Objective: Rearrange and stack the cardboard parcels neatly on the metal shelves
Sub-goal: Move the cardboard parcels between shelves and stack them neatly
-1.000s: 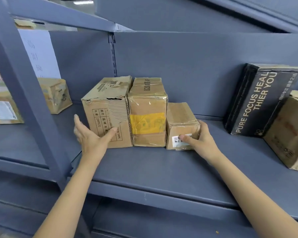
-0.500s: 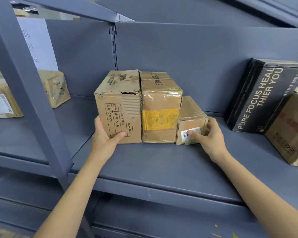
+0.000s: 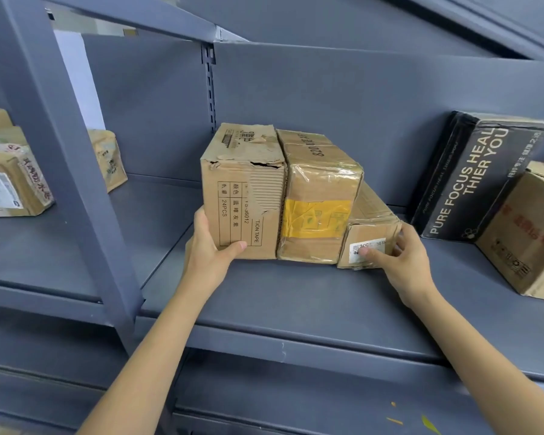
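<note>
Three cardboard parcels stand in a row, touching, on the grey metal shelf (image 3: 280, 302). The torn printed box (image 3: 242, 196) is on the left, the taped box with a yellow patch (image 3: 319, 199) is in the middle, and the small low box with a white label (image 3: 371, 237) is on the right. My left hand (image 3: 209, 246) grips the lower left corner of the torn box, thumb across its front. My right hand (image 3: 399, 255) holds the small box at its right end, thumb on the label.
A black carton with white print (image 3: 478, 174) leans against the back wall at right, with a tilted brown box (image 3: 528, 230) in front of it. A slanted upright post (image 3: 63, 146) divides off the left bay, which holds more parcels (image 3: 10, 180).
The left hand went from open beside the torn box to gripping its lower left corner. The row of three boxes has shifted to the right between both hands.
</note>
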